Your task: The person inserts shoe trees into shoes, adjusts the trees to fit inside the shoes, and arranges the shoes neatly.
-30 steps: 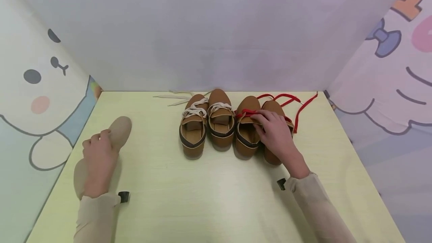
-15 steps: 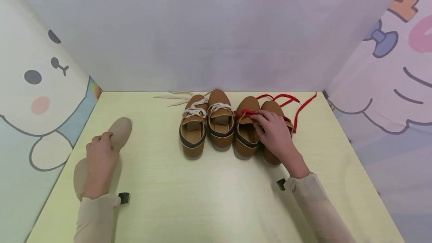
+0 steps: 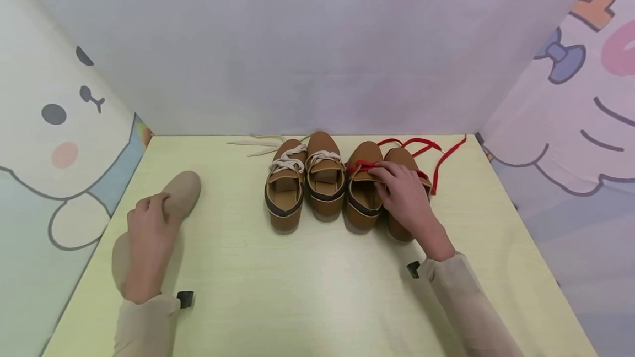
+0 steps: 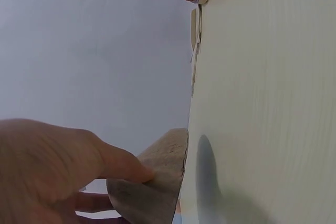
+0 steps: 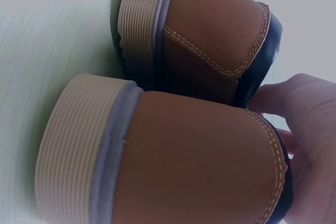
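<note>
In the head view, my left hand (image 3: 151,241) grips a beige slipper (image 3: 182,194) at the left of the table. The left wrist view shows my thumb pressed on the slipper's upper (image 4: 165,156), with fingers curled behind it. Another rounded beige part (image 3: 120,260) shows below and left of that hand; the stretch between is covered. My right hand (image 3: 409,200) holds a brown shoe (image 3: 364,222) with red laces, fingers over its tongue, thumb at the collar. Its mate (image 3: 399,230) lies partly hidden under this hand. The right wrist view shows the near shoe's heel (image 5: 199,156) close up.
Beside the red-laced pair, two brown shoes with white laces (image 3: 285,205) (image 3: 324,180) stand toes toward the back wall (image 3: 307,59). Loose white lace ends (image 3: 253,142) and red lace ends (image 3: 448,153) trail along the pale table's (image 3: 273,285) back edge. Printed walls flank both sides.
My left hand and the beige slipper have shifted slightly to the right. The right hand and the brown shoes have stayed in place.
</note>
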Tool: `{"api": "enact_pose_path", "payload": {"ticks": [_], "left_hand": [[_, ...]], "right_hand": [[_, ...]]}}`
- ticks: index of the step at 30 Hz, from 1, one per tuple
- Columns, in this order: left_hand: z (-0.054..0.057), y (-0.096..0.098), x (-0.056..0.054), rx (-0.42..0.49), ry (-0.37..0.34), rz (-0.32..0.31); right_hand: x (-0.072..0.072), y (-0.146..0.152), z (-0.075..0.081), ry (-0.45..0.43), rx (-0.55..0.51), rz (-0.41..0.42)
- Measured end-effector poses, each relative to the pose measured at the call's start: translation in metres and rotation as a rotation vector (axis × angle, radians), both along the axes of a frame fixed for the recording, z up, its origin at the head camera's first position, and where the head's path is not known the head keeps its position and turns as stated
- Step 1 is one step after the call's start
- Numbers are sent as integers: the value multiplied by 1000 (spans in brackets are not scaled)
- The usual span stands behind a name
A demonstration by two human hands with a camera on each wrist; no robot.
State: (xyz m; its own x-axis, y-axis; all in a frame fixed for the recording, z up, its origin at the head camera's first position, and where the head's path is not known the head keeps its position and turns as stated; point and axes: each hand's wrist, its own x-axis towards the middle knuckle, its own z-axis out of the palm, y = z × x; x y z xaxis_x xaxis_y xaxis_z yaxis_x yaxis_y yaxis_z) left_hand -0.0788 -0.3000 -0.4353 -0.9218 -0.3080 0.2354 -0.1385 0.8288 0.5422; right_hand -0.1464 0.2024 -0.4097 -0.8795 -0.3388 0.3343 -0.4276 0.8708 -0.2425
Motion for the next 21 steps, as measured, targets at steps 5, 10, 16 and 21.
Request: {"api": "enact_pose_path", "payload": {"ticks": [5,10,16,21], "left_hand": [[4,7,3,25,10,3],[9,15,7,35,11,0],[16,27,10,10,89,-6],[23,39,14,-6,154,-35]], "right_hand": [[0,1,0,-7,-9,-1],[-2,2,-1,-5,-6,-11],[-3,1,-1,14,-16,-20],[-3,1,-1,10,-30,-19]]}}
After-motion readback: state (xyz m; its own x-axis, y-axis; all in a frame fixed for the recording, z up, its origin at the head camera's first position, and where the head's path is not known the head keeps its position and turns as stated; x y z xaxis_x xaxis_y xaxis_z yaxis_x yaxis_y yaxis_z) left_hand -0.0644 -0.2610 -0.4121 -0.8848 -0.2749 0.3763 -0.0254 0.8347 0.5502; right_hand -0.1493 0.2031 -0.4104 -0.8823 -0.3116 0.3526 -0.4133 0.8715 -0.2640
